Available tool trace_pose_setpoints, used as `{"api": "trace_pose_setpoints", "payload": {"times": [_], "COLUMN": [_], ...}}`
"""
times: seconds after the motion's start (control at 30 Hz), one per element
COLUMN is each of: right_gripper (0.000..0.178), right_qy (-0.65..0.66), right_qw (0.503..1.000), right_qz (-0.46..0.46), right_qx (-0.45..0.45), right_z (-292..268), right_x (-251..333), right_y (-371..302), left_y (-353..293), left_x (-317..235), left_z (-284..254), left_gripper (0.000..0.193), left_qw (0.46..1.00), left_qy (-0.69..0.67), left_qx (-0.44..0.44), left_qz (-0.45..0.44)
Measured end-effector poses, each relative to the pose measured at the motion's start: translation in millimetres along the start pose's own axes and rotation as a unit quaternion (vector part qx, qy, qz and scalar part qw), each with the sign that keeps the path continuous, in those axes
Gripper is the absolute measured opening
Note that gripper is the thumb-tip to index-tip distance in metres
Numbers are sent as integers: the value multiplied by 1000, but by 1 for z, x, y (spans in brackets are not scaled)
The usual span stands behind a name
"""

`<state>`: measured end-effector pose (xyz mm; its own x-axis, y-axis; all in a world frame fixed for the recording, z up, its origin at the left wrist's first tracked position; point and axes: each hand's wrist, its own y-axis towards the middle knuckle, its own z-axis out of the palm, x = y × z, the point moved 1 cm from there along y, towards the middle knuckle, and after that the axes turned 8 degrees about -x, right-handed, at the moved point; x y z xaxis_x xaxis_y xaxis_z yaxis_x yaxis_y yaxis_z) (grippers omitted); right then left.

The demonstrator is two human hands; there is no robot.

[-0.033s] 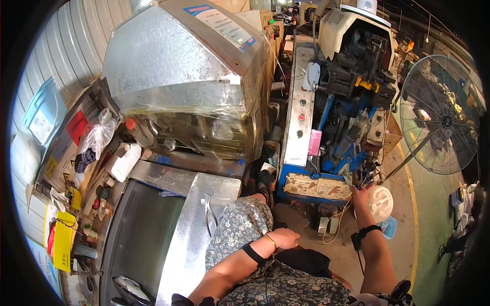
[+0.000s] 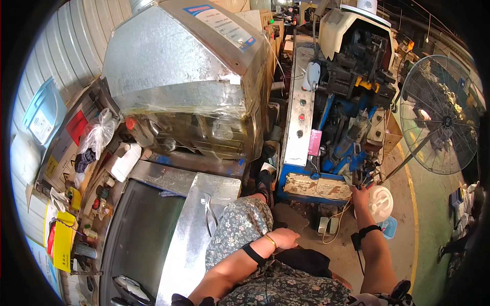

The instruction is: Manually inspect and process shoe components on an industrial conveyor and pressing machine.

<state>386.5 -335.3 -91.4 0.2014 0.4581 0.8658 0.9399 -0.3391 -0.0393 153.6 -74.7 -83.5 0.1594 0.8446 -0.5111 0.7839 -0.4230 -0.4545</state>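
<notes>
My right hand (image 2: 360, 195) reaches to the lower right corner of a blue and white machine (image 2: 316, 186). Its fingers close on something small and dark there that I cannot make out. Over my lap, above the flower-patterned cloth (image 2: 237, 224), my left hand (image 2: 286, 238) is loosely curled with nothing visible in it. Pliers (image 2: 208, 211) with long handles lie on the bare metal plate (image 2: 186, 245) left of my leg, apart from both hands. Just right of my right hand, on the floor, stands a round white plastic container (image 2: 381, 203).
A dark conveyor belt (image 2: 143, 229) runs out from under a metal hood (image 2: 168, 66) on the left. A large black fan (image 2: 439, 115) stands at the right. Below the white container sits a blue tub (image 2: 389, 228). A loose cable (image 2: 337, 224) trails near my right forearm.
</notes>
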Motion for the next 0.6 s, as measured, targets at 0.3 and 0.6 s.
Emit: {"api": "trace_pose_setpoints", "payload": {"times": [0.3,0.6], "right_gripper": [22,20], "right_qy": [36,59], "right_qw": [999,998], "right_qz": [3,30], "right_qx": [5,14], "right_z": [0,0], "right_x": [-1,0], "right_y": [-1,-1], "left_y": [0,0], "left_x": [0,-3], "left_z": [0,-3], "left_gripper": [53,54], "left_qw": [1000,1000], "left_qy": [-1,9], "left_qx": [3,14], "left_qz": [-5,-9]}}
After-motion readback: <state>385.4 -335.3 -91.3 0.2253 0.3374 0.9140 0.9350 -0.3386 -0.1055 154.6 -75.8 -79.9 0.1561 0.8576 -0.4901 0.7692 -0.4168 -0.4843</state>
